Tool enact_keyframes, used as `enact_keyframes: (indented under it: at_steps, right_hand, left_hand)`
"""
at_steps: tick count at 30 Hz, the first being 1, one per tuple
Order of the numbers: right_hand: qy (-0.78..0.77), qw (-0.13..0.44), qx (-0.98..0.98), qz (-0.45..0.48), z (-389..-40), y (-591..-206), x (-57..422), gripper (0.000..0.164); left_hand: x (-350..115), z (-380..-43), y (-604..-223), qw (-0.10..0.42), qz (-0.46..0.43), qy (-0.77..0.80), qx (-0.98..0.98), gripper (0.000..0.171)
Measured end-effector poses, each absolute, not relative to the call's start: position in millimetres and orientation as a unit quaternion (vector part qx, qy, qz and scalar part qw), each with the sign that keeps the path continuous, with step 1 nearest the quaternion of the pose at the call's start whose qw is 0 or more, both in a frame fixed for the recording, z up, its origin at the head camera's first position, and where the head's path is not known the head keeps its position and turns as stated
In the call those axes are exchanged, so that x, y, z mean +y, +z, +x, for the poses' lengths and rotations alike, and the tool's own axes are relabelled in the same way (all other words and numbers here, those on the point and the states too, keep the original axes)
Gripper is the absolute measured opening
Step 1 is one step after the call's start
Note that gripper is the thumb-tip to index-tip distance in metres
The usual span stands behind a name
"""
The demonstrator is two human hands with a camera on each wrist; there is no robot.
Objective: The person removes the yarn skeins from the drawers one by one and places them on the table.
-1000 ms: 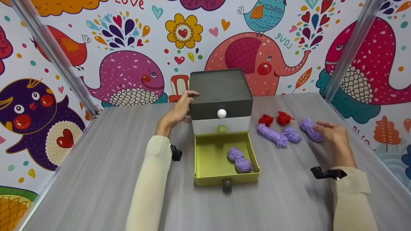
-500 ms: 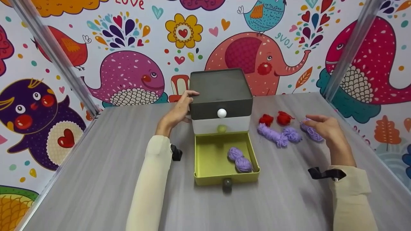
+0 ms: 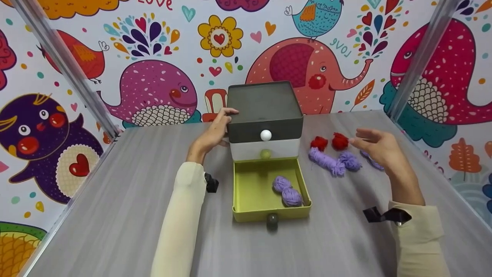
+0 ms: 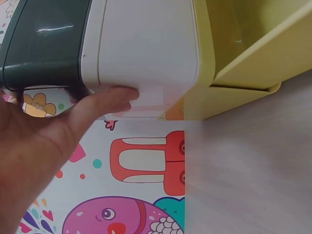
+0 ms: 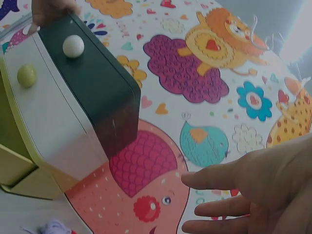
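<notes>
A small drawer box (image 3: 265, 102) has a dark grey top tier, a white middle tier (image 3: 246, 151) and an olive-yellow bottom drawer (image 3: 250, 188) pulled out. My left hand (image 3: 211, 132) holds the box's left side: fingers over the dark top edge, thumb (image 4: 114, 100) against the white side. Two purple yarn balls (image 3: 287, 191) lie in the drawer. My right hand (image 3: 380, 150) hovers above the table with fingers extended, nothing in it. Its fingertips appear close to a red yarn bundle (image 3: 340, 141). Partly behind that hand lies a purple skein (image 3: 372, 159).
Another red yarn bundle (image 3: 318, 143), a long purple skein (image 3: 326, 161) and a purple bundle (image 3: 349, 161) lie right of the box. The grey table (image 3: 146, 192) meets a patterned wall (image 3: 226, 30) at the back. Metal posts (image 3: 65, 69) stand at the sides.
My right hand has moved left and farther back, from the purple skein toward the red yarn, uncurling somewhat. My left hand, the box and the yarn have stayed in place.
</notes>
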State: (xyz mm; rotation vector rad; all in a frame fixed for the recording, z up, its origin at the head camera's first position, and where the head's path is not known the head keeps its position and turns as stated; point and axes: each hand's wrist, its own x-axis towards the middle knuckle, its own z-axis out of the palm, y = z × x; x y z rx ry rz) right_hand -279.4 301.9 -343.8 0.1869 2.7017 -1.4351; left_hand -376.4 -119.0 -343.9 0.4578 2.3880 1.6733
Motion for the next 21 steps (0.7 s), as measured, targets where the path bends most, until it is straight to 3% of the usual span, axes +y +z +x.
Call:
enact_keyframes:
  at_steps: [11,21]
  right_hand:
    - [-0.445,0.037,0.894,0.04,-276,-343,267,0.087]
    - [-0.413,0.051,0.909,0.006,-277,-350,239,0.077]
  left_hand:
    - [-120,-376,-343,0.091,0.154,0.563,0.807,0.035]
    - [-120,-376,-344,0.089,0.157,0.566,0.804,0.036]
